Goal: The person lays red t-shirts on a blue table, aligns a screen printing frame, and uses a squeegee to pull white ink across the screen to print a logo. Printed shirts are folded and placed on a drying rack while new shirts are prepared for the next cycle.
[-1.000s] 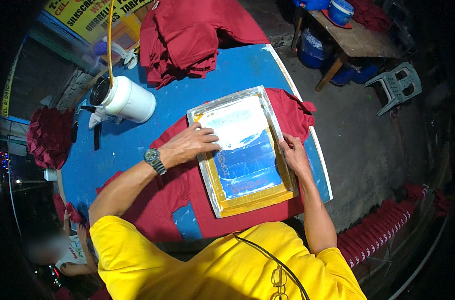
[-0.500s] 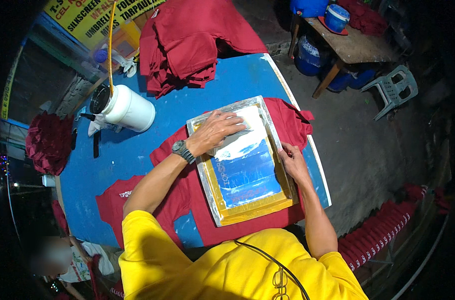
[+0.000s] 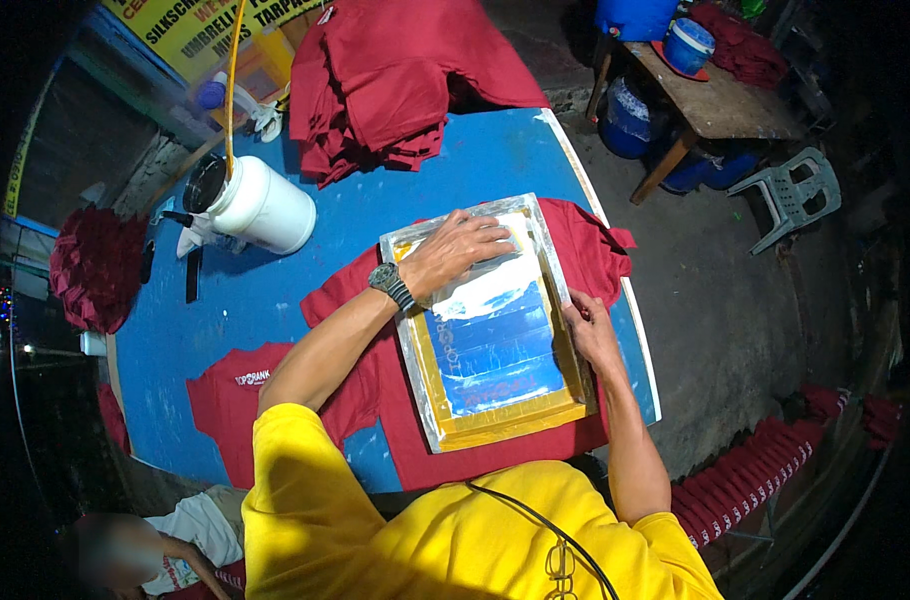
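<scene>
A silkscreen frame with taped inner borders lies on a dark red shirt spread over the blue table. White ink covers the upper part of its blue mesh. My left hand, with a watch at the wrist, is closed near the frame's far end. Under its fingers is a squeegee, mostly hidden by the hand. At the frame's right side, my right hand pinches the rim between thumb and fingers. Another red shirt with a white print lies to the left.
A white plastic jar lies tilted on the blue table, near a stack of red shirts. Printed shirts hang in a row at lower right. A person is at lower left. A plastic chair stands right.
My left hand has shifted slightly farther along the frame, toward its far edge. The right hand keeps its hold on the rim. The person at lower left has moved, and the view has shifted slightly.
</scene>
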